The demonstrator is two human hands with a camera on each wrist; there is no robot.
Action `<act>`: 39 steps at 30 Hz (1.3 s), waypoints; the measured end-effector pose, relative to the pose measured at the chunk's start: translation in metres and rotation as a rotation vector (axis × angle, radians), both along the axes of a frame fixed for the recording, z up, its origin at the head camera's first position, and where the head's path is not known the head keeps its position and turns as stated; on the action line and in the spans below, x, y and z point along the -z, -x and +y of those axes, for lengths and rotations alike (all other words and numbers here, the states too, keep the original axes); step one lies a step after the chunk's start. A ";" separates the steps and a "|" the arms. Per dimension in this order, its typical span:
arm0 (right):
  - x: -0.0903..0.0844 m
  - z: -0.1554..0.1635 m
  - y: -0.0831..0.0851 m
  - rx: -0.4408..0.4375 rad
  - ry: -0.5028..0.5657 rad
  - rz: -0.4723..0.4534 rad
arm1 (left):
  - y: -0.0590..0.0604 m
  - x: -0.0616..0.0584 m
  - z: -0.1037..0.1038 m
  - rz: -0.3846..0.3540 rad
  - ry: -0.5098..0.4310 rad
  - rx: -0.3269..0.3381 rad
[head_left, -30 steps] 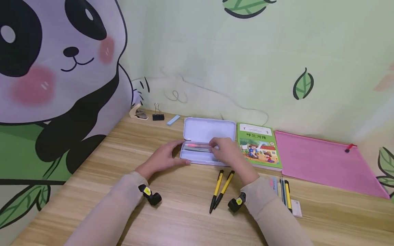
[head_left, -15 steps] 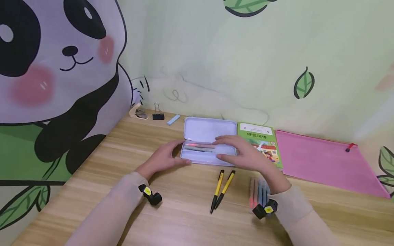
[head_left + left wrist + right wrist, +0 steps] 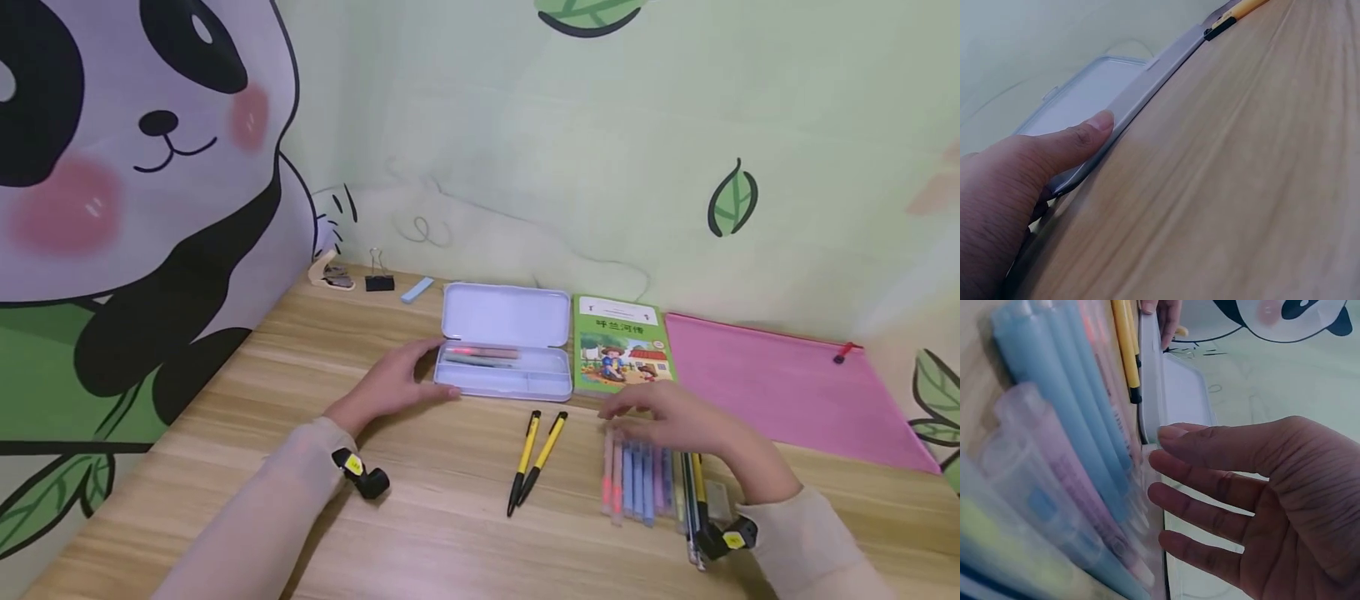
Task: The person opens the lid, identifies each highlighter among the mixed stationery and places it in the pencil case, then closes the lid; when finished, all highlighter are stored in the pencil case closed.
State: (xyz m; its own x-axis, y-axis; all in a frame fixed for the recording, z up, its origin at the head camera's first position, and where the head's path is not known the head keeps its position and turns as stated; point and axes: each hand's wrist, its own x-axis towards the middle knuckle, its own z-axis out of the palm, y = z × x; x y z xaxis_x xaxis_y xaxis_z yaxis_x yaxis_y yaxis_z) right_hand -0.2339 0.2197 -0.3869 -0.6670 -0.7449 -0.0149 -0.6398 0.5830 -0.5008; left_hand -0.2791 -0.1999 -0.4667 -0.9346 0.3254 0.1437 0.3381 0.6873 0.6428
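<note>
A pale lavender pencil case (image 3: 487, 385) lies with its lid raised, a few markers (image 3: 480, 354) in its back compartment. At its left end my left hand (image 3: 393, 379) holds it, thumb along the front edge and fingers at the left side; the left wrist view shows the thumb (image 3: 1088, 137) on the rim. My right hand (image 3: 675, 417) is over the far end of a row of pink, blue, purple and yellow markers (image 3: 637, 483). In the right wrist view its fingers (image 3: 1204, 509) are spread and hold nothing.
Two yellow-and-black pens (image 3: 536, 462) lie before the case. A green book (image 3: 622, 337) and a pink zip pouch (image 3: 780, 387) are to its right. Pencils (image 3: 692, 533) lie beside the markers. A stapler (image 3: 330, 273), black binder clip (image 3: 379, 282) and blue strip (image 3: 417, 289) sit back left.
My right hand has left the inside of the pencil case and moved right to the row of markers, with nothing in it. My left hand stays at the case.
</note>
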 end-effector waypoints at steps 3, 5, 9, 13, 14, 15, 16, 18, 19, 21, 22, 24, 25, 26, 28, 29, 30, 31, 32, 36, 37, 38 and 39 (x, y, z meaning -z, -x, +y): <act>0.004 -0.002 0.001 -0.015 -0.041 -0.022 | 0.000 0.002 -0.001 0.000 0.003 -0.001; 0.007 -0.005 0.001 -0.025 -0.065 -0.020 | 0.000 0.003 -0.002 -0.003 0.007 0.001; 0.013 -0.010 0.000 -0.030 -0.076 -0.002 | 0.000 0.004 -0.002 -0.005 0.011 -0.001; 0.014 -0.015 -0.002 -0.023 -0.081 0.006 | 0.001 0.004 -0.001 -0.003 0.013 -0.002; 0.015 -0.016 -0.003 -0.021 -0.087 0.010 | 0.001 0.003 -0.001 -0.003 0.014 -0.002; 0.015 -0.017 -0.004 -0.020 -0.091 0.018 | 0.001 0.003 -0.001 -0.001 0.014 -0.001; 0.015 -0.019 -0.004 -0.020 -0.097 0.030 | 0.001 0.003 0.000 0.001 0.017 -0.001; 0.017 -0.022 -0.005 -0.018 -0.110 0.066 | 0.001 0.002 0.000 0.007 0.022 0.000; 0.018 -0.023 -0.006 -0.015 -0.117 0.086 | 0.001 0.002 0.000 0.009 0.024 0.000; 0.020 -0.024 -0.006 -0.012 -0.125 0.128 | 0.001 0.001 0.000 0.012 0.027 -0.001; 0.022 -0.025 -0.006 -0.011 -0.128 0.145 | 0.001 0.001 0.000 0.011 0.029 -0.001; 0.024 -0.026 -0.005 -0.012 -0.130 0.172 | 0.002 0.001 0.000 0.010 0.027 -0.001; 0.024 -0.026 -0.005 -0.013 -0.131 0.181 | 0.002 0.001 0.001 0.010 0.027 -0.001; 0.025 -0.026 -0.005 -0.015 -0.132 0.189 | 0.002 0.001 0.001 0.009 0.026 -0.001; 0.025 -0.027 -0.004 -0.020 -0.132 0.198 | 0.002 0.001 0.000 0.009 0.026 -0.002; 0.025 -0.027 -0.004 -0.024 -0.132 0.204 | 0.003 0.001 0.000 0.010 0.025 -0.003; 0.025 -0.027 -0.004 -0.028 -0.130 0.206 | 0.002 0.001 0.000 0.011 0.024 -0.003; 0.025 -0.027 -0.004 -0.031 -0.128 0.208 | 0.002 0.001 0.000 0.012 0.023 -0.002; 0.025 -0.027 -0.004 -0.036 -0.127 0.208 | 0.002 0.001 0.000 0.013 0.021 -0.001; 0.023 -0.026 -0.003 -0.051 -0.126 0.179 | 0.000 -0.001 0.000 0.017 0.012 0.002; 0.022 -0.025 -0.003 -0.052 -0.124 0.164 | 0.000 -0.001 0.000 0.018 0.012 0.001; 0.021 -0.023 -0.002 -0.053 -0.116 0.144 | 0.000 -0.002 0.000 0.017 0.013 0.000; 0.019 -0.022 -0.002 -0.053 -0.106 0.128 | 0.000 -0.002 0.000 0.015 0.014 -0.001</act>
State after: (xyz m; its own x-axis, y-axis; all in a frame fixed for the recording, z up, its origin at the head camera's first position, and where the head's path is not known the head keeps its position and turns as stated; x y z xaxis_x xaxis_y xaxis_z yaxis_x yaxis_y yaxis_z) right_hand -0.2318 0.1976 -0.4057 -0.6281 -0.7780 -0.0126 -0.7259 0.5917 -0.3506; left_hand -0.2791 -0.1998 -0.4648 -0.9326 0.3269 0.1532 0.3472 0.6961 0.6284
